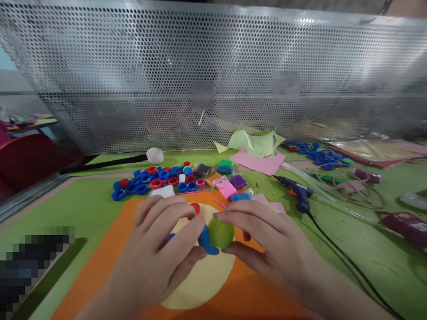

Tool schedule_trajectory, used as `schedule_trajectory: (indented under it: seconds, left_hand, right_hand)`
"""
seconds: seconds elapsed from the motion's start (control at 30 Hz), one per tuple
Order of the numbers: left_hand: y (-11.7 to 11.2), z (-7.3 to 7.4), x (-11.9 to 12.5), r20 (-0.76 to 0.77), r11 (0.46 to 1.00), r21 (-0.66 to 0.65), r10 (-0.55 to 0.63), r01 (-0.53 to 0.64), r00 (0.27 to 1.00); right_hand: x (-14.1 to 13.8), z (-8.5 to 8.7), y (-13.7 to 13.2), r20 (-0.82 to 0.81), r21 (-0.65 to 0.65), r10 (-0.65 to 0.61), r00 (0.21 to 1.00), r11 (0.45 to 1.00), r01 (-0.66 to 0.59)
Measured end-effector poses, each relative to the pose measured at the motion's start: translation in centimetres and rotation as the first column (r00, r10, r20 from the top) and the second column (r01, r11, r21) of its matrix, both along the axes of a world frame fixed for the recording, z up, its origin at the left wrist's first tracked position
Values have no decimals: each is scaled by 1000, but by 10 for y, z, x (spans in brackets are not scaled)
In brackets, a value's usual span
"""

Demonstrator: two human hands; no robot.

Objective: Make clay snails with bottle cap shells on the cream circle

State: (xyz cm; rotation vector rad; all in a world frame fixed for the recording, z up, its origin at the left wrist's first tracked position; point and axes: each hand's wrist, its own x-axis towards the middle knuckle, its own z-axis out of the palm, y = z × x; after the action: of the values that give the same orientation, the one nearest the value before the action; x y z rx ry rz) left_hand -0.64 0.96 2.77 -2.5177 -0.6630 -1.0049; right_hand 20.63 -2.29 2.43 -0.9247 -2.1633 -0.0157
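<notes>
Green clay ball (221, 232) is held over the middle of the work area, pinched between the thumb below and the fingertips above of the right hand (270, 242), whose grip is closed on the ball's right half. Against the ball's left side a curved blue clay piece (207, 243) is pressed. It is gripped by the left hand (156, 249), closed on it between thumb and forefinger, so that only its rounded lower end is seen. The two pieces are touching, blue to the left and slightly lower, green to the right, and the line joining them runs roughly left to right between the two hands. The blue piece's long axis is set steeply, leaning from upper left to lower right along the ball's flank. Each hand is nearest to its own piece, and the fingertips of both are nearly met over the join. Beneath the hands a pale yellow disc (200, 280) is laid on an orange sheet (100, 275), itself on the green table (83, 209); whether the ball is resting on the disc or lifted clear cannot be told. A red cap (196, 208) is seen just behind the left fingers. Further back, blue and red bottle caps (150, 180), small packets of coloured clay (230, 182) and a blue glue gun (298, 191) are spread in front of a perforated metal screen (213, 66).
</notes>
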Motion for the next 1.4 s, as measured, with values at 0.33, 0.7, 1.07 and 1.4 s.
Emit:
schedule_trajectory:
  seconds: [0.33, 0.7, 1.07, 1.4]
  left_hand:
    - [-1, -2, -1, -23, 998, 54, 20, -18, 1000]
    - [-1, 5, 1, 11, 993, -118, -26, 27, 1000]
    - [-1, -4, 1, 35, 995, -100, -13, 16, 999]
    - [0, 4, -1, -7, 990, -136, 30, -31, 1000]
  right_hand:
    - [2, 1, 0, -65, -71, 23, 998, 997, -28]
    - [-1, 5, 1, 56, 105, -64, 996, 993, 58]
    - [0, 5, 3, 84, 117, -74, 994, 991, 64]
    - [0, 0, 7, 137, 1, -72, 988, 997, 72]
